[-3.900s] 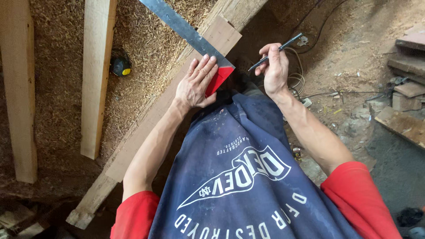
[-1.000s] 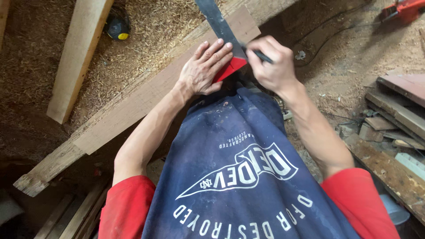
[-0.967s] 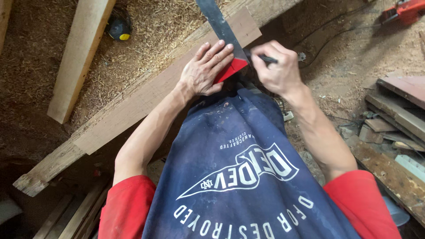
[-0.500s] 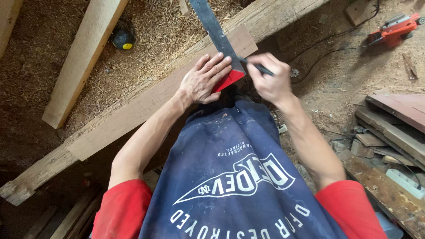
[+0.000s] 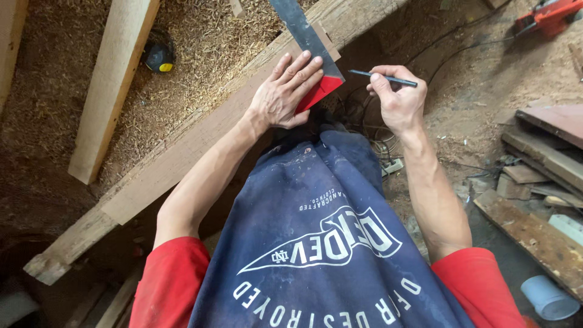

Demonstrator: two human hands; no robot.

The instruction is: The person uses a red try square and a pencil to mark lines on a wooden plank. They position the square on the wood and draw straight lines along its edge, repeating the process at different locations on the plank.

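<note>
My left hand (image 5: 281, 93) lies flat, fingers spread, on the red stock of a try square (image 5: 320, 91). The square's steel blade (image 5: 303, 30) runs up across a long wooden board (image 5: 194, 136) that slants from lower left to upper right over a rough beam. My right hand (image 5: 398, 103) hovers to the right of the board's end, off the wood, pinching a dark pencil (image 5: 384, 77) whose tip points left toward the square. A dark blue apron with white print covers my front below the hands.
A second plank (image 5: 112, 91) lies on sawdust at the left, with a black-and-yellow tape measure (image 5: 158, 59) beside it. A red power tool (image 5: 549, 13) and its cable sit at the top right. Scrap boards (image 5: 540, 158) pile up at the right; a light blue cup (image 5: 549, 297) stands at the lower right.
My right hand has drawn the pencil away from the square's blade and moved right, clear of the board. My left hand stays pressed on the square. The view shifted slightly.
</note>
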